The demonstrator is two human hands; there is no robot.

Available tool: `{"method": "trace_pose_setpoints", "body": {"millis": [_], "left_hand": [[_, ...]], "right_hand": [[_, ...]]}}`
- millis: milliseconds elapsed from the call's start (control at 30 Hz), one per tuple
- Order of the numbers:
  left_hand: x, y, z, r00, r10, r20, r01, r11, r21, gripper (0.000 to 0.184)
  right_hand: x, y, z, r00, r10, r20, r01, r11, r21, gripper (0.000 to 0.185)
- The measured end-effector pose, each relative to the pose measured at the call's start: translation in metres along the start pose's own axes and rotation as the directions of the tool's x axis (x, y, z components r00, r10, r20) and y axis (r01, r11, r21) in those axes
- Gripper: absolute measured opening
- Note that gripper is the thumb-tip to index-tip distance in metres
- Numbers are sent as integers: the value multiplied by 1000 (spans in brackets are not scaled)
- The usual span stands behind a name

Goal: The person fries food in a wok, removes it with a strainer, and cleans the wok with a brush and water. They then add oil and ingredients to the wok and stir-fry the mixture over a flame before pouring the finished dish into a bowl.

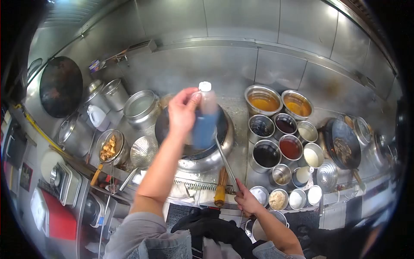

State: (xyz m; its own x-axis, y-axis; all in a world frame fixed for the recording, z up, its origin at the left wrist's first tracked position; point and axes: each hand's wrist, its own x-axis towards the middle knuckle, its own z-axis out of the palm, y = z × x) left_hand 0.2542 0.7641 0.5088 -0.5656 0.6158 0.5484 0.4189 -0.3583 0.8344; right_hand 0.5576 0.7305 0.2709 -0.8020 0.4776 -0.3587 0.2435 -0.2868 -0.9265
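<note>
My left hand [185, 110] is closed on a clear bottle [206, 114] with a white cap, held up over the wok [161, 125]. The bottle's lower part looks blue and is blurred by motion. My right hand [248, 200] grips the end of a long metal handle [227, 166], which slants up into the wok. What the handle ends in is hidden behind the bottle. A brush with a wooden handle [220, 195] lies just left of my right hand, at the stove's front edge.
Right of the wok stand metal pots of dark, red and pale sauces [266, 154] and two bowls of orange liquid [263, 102]. A dark pan [343, 144] lies farther right. On the left are a strainer with browned pieces [108, 147], a perforated ladle [143, 152] and an open pot [140, 105].
</note>
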Motion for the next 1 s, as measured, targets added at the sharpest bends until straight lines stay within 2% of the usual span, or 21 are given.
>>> {"method": "trace_pose_setpoints", "body": {"millis": [33,67,100,133,167,233,267,300,333,400,500,600,700,767,800,833,867,900,933,967,1000], "left_hand": [[18,-1,-26,995,-23,101,-6,961,276,14],[34,-12,-44,955,-79,287,-88,846,526,16],[47,-33,-60,878,-186,440,-214,670,710,18],[57,-59,-72,800,-352,486,-254,534,806,22],[64,-73,-78,799,-357,484,-248,538,806,22],[72,-104,-92,653,-578,490,-409,276,870,22],[72,-120,-93,647,-584,490,-404,283,870,22],[72,-137,-90,615,-631,473,-450,212,868,24],[73,-153,-88,584,-675,452,-498,142,856,26],[73,-189,-85,572,-669,475,-505,169,847,28],[77,-201,-89,551,-668,500,-520,195,832,30],[84,-209,-117,591,-665,456,-444,205,873,30],[86,-196,-157,799,-484,358,-149,418,896,27],[85,-194,-189,868,-384,315,-15,613,790,24],[80,-189,-200,868,-379,320,-20,617,787,24],[73,-182,-212,925,-303,230,60,712,699,24],[66,-173,-219,963,-238,124,122,798,590,23],[61,-164,-223,965,-233,123,118,799,590,23],[58,-155,-226,972,-226,69,148,811,566,23],[56,-146,-225,975,-223,18,178,824,538,22],[54,-136,-221,978,-207,35,164,857,489,22]], "right_hand": [[-1,-11,3,1000,-6,-15,6,1000,3,84],[-5,-26,7,1000,24,0,-24,998,65,84],[-7,-39,12,999,32,1,-32,998,61,84],[-8,-51,16,999,42,19,-43,996,73,84],[-7,-61,22,998,53,36,-56,995,88,84],[-5,-74,37,995,95,41,-100,984,145,84],[-3,-79,45,993,93,75,-108,967,232,84],[2,-82,53,990,87,107,-117,941,318,84],[7,-85,61,990,97,106,-126,939,320,84],[17,-88,74,988,97,123,-137,916,377,83],[34,-90,92,987,110,114,-149,885,441,83],[56,-84,99,991,113,77,-135,885,446,83],[89,-78,94,996,70,53,-84,926,367,84],[121,-62,85,995,59,-83,-52,995,80,84],[138,-45,82,995,55,-89,-48,996,80,84],[155,-28,81,967,-106,-231,11,925,-379,83],[162,-30,88,909,-308,-279,-12,652,-758,83],[158,-31,94,908,-313,-278,-8,651,-759,83],[140,-54,109,952,-123,-281,-42,856,-515,83],[128,-68,115,973,64,-222,-115,968,-222,83],[125,-72,110,985,152,-80,-147,987,59,81]]}}
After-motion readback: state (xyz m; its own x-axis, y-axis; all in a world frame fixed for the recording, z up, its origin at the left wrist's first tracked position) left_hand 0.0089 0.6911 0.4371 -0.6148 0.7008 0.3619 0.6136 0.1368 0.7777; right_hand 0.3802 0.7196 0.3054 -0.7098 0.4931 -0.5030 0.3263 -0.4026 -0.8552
